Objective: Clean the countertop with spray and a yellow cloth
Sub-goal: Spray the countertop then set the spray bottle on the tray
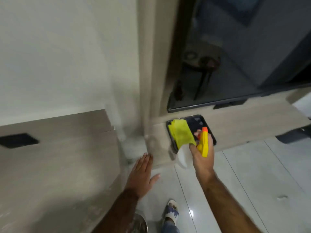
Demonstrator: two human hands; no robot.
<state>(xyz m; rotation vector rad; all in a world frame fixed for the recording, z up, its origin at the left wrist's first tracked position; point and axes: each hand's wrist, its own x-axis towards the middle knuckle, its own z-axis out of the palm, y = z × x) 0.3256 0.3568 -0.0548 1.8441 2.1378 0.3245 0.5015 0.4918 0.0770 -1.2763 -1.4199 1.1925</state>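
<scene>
My right hand [202, 157] is shut on a spray bottle [183, 158] with a white body and a yellow and orange trigger head, held above the front edge of a low wooden shelf. Just beyond it, a folded yellow cloth [180, 133] lies in a black tray [206, 122] on that shelf. My left hand [143, 174] hovers open, fingers together and flat, beside the corner of a grey-brown countertop [58, 165] on the left. The whole frame is blurred by motion.
A large dark screen [235, 56] stands on the low shelf [252, 118] behind the tray. A black rectangular cut-out [16, 140] is set in the countertop at the far left. Glossy white floor tiles [252, 182] and my sandalled foot [170, 212] lie below.
</scene>
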